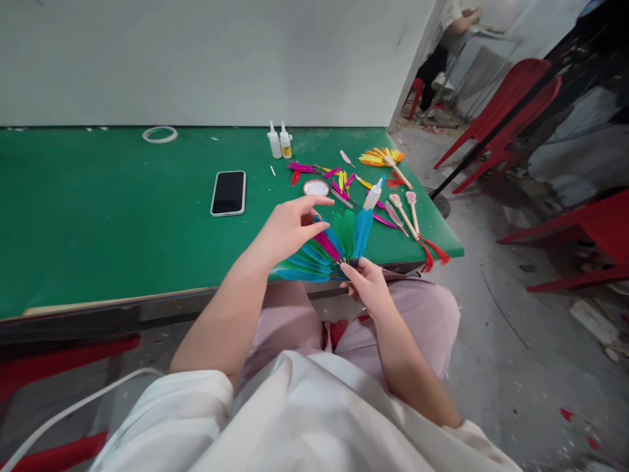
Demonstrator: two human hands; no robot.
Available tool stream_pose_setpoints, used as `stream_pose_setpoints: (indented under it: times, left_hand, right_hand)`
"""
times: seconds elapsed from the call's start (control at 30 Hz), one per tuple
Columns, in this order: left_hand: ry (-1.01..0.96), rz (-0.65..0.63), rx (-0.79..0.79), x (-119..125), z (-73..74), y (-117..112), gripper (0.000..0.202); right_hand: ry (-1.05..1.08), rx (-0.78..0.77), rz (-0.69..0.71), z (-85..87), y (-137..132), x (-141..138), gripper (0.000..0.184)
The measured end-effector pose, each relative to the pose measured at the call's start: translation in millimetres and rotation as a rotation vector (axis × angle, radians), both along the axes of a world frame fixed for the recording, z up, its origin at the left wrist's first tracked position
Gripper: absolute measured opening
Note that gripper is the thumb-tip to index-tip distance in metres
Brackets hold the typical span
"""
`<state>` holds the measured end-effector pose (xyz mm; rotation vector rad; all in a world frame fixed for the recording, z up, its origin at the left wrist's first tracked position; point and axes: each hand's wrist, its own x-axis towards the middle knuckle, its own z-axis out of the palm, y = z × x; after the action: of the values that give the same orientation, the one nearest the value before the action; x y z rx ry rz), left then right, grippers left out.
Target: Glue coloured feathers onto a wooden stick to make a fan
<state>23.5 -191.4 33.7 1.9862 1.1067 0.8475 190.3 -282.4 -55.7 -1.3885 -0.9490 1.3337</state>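
A fan of blue, green and magenta feathers is held over the near edge of the green table. My right hand pinches the fan's base from below, fingers closed on it. My left hand rests on the fan's upper left, thumb and fingers pinching a feather near the top. A white glue bottle lies just behind the fan.
On the table lie a black phone, two small glue bottles, a round lid, loose feathers, a yellow-orange feather fan, tasselled sticks and a tape ring. Red chairs stand right. Another person stands far back.
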Motion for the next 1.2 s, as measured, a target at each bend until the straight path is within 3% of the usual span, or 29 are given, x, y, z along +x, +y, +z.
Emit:
stream_pose_setpoints:
  times: [0.37, 0.77, 1.07, 1.2]
  left_hand:
    - [0.021, -0.025, -0.02, 1.1, -1.3, -0.2, 0.031]
    - [0.052, -0.03, -0.043, 3.3, -0.1, -1.2, 0.039]
    - [0.071, -0.061, -0.044, 2.9, 1.1, -2.4, 0.04]
    - [0.131, -0.101, -0.062, 1.7, 1.9, -4.3, 0.05]
  right_hand:
    - [-0.079, 0.03, -0.009, -2.8, -1.7, 1.3, 0.033]
    - [-0.121, 0.047, -0.017, -3.8, -2.9, 2.1, 0.033]
    - [-0.052, 0.014, 0.031, -0.5, -2.4, 0.5, 0.035]
    - [-0.014, 0.0, 0.02, -2.9, -0.9, -0.2, 0.034]
